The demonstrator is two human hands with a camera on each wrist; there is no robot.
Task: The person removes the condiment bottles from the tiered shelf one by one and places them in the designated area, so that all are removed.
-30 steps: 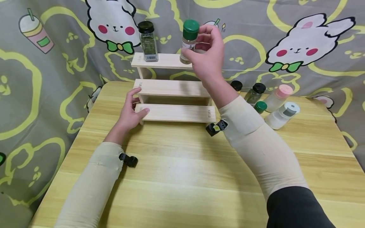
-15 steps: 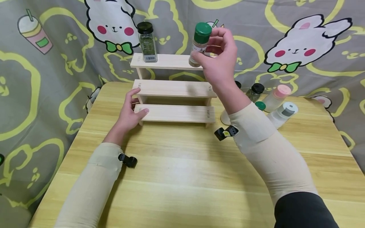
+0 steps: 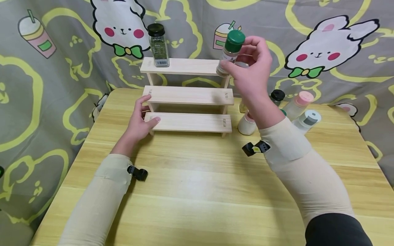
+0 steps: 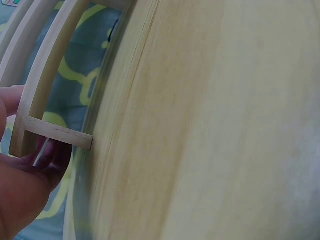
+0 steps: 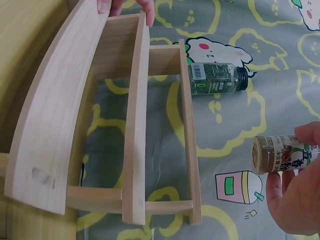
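A three-tier wooden rack (image 3: 187,122) stands near the back of the table. At its left end my left hand (image 3: 136,124) holds the lowest shelf, thumb on top and the other fingers around the side. My right hand (image 3: 255,70) grips a small spice jar (image 3: 230,54) with a green cap, tilted, at the right end of the top shelf in the head view. In the right wrist view this spice jar (image 5: 275,154) shows brown powder and a printed label, apart from the rack. A square glass jar (image 3: 159,49) of green dried herbs with a black lid stands on the top shelf's left.
Right of the rack, partly behind my right forearm, are a white jar (image 3: 246,125), a black-lidded jar (image 3: 277,95), a pink-capped bottle (image 3: 300,103) and a white bottle with a grey cap (image 3: 307,119). A patterned curtain (image 3: 191,30) hangs behind the table.
My right hand has moved the green-capped spice jar rightward and slightly down along the top shelf, tilting it more. My left hand keeps its hold on the rack.
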